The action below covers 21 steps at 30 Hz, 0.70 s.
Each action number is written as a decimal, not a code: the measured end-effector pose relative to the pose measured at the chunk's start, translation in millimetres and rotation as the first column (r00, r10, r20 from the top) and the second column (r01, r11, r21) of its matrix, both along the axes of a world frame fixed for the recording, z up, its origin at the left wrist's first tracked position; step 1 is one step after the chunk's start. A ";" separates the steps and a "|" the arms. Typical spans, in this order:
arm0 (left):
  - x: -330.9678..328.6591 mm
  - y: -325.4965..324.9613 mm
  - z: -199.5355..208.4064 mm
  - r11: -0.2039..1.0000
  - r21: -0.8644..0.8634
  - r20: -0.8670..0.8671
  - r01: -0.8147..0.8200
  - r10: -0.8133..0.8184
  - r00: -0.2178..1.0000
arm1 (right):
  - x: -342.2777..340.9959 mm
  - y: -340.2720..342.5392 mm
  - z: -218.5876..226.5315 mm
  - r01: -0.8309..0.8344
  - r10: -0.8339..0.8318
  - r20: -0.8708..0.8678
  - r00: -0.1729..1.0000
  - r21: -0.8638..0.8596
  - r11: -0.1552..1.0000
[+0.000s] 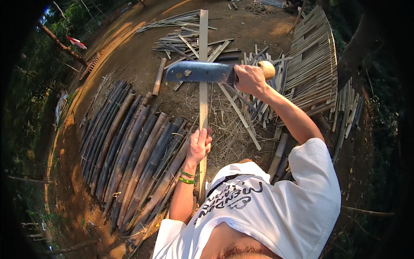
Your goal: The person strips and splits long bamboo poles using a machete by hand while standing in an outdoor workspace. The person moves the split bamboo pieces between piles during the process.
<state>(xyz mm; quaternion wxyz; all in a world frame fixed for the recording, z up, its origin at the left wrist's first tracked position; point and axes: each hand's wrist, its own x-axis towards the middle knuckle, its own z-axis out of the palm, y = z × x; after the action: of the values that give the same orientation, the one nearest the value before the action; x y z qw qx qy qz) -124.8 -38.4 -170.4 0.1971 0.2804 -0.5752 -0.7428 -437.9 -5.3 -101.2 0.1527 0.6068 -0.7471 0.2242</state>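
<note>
My right hand (251, 80) is closed round the handle of a machete (198, 72), whose wooden butt end sticks out on the right. The broad dark blade points left and lies across a long, pale bamboo strip (203, 39); I cannot tell whether it touches the strip. Lower down, my left hand (199, 144) grips the same strip, with the fingers wrapped round it. The strip runs from beside my body straight away from me. Green and yellow bands circle my left wrist.
Bamboo poles (144, 142) lie stacked at the left. Split strips (183, 43) are piled ahead, and more lie at the right beside a large slatted bamboo panel (311, 56). Shavings (230, 134) cover the ground in front of me. A short bamboo piece (159, 77) lies beyond the stack.
</note>
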 end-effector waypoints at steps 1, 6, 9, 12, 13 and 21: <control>0.5 3.9 -2.2 1.000 0.006 -0.005 0.013 -0.013 1.000 | -11.2 -7.8 9.1 0.172 -0.177 0.070 0.982 0.071 0.982; 11.4 -1.2 -18.7 0.997 -0.067 -0.051 0.025 -0.028 0.998 | 16.1 12.0 7.2 -0.183 0.184 -0.034 0.982 0.030 0.983; 15.8 6.3 -13.5 0.993 -0.114 -0.028 0.003 -0.006 1.000 | 1.3 4.0 15.3 -0.132 0.132 -0.067 0.989 0.005 0.991; 15.3 23.0 -2.5 1.000 -0.022 -0.007 0.011 -0.012 1.000 | -45.2 -10.4 42.6 0.177 -0.172 0.096 0.980 -0.043 0.983; 16.2 24.4 -4.2 0.998 -0.067 -0.012 0.013 -0.013 1.000 | -56.1 -13.9 49.3 0.207 -0.205 0.041 0.978 -0.076 0.975; 13.0 32.9 -7.5 0.983 -0.184 -0.011 0.009 -0.012 1.000 | -88.1 -23.2 78.2 0.147 -0.143 0.058 0.988 -0.079 0.986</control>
<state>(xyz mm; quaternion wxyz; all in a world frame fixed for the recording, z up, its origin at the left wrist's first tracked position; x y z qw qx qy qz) -111.7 -5.5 -177.9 0.2217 0.2535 -0.6414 -0.6893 -526.0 -28.5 -23.0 0.1745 0.5379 -0.7830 0.2591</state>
